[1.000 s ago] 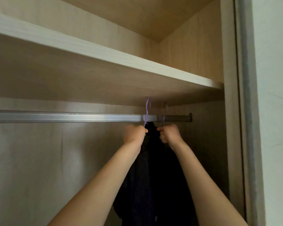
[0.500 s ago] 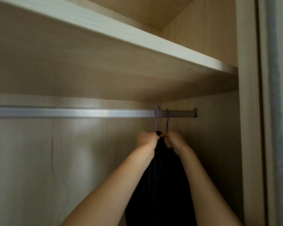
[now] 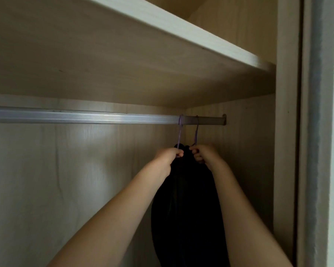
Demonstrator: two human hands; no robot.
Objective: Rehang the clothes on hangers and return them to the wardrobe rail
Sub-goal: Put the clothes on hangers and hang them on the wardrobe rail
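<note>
Inside the wardrobe, two hooks [image 3: 180, 132] sit on the rail [image 3: 85, 117] straight above both hands [image 3: 185, 155], each gripping a hanger of dark clothes [image 3: 185, 205].

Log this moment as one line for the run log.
stage: hanging | left hand: shut on left hanger | right hand: shut on right hanger | both hooks over rail | dark clothes hanging below

Two purple hangers [image 3: 179, 132] hooked on wardrobe rail [image 3: 85, 117], left hand [image 3: 167, 157] and right hand [image 3: 202, 154] gripping their necks, dark clothes [image 3: 187, 209] beneath
</note>
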